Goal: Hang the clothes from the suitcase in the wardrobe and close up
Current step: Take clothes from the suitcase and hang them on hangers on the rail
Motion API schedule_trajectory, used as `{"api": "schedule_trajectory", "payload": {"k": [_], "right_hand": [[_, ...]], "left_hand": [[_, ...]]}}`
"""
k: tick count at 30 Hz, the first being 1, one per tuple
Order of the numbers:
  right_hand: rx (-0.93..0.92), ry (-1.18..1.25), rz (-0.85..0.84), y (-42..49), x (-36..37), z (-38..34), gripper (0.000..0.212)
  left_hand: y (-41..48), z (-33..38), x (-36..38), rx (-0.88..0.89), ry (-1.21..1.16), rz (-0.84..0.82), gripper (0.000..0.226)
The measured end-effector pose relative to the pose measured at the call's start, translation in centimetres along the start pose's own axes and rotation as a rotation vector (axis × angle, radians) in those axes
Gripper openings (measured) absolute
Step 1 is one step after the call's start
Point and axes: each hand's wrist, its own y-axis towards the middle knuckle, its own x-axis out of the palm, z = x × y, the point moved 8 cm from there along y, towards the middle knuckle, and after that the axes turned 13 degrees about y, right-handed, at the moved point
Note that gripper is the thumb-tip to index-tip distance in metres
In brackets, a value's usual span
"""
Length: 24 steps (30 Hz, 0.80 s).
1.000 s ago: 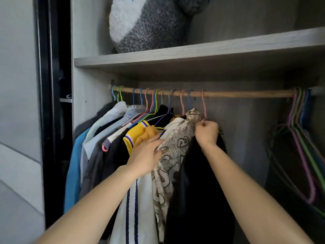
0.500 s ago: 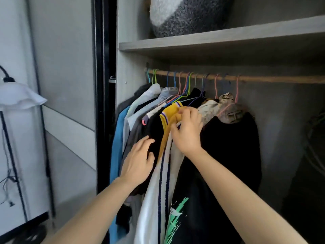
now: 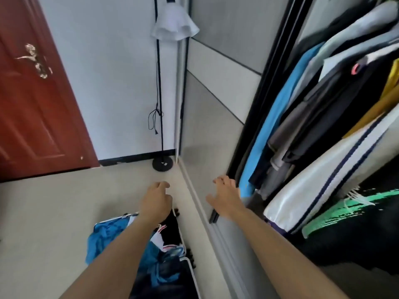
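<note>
Empty left hand (image 3: 156, 200) hangs loosely curled over the suitcase (image 3: 194, 277). Empty right hand (image 3: 226, 197) spread beside the wardrobe door (image 3: 216, 104). Suitcase contents blurry, probably clothes (image 3: 101, 238).

Forearms (image 3: 280, 240) — bare; hands (image 3: 156, 200) bare

One head-worn camera, close beside the wardrobe (image 3: 216, 93), looks down, tilted, along its front toward the floor lamp (image 3: 173, 24) beyond.

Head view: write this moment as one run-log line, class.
left hand: empty, over suitcase | right hand: open, empty, beside sliding door | suitcase: blue clothes inside | wardrobe: open
</note>
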Motion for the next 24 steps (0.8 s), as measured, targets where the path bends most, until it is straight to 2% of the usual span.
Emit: {"api": "schedule_trajectory", "payload": {"k": [7,13,19,24], "right_hand": [[-0.003,-0.026,-0.300,1.3,16.0,0.3,0.056],[0.027,-0.040,-0.489,2.1,33.3,7.3,0.044],[0.023,0.003,-0.595,4.9,51.4,18.4,0.049],[-0.047,0.035,-0.500,11.4,63.2,25.8,0.034]], "left_hand": [[-4.0,-15.5,7.3,-0.292,0.055,-0.087,0.037],[-5.4,-23.3,21.4,-0.413,0.044,-0.188,0.036],[-3.5,-29.3,40.7,-0.408,-0.025,-0.224,0.036],[1.2,-31.0,54.8,-0.203,-0.045,-0.101,0.033]]}}
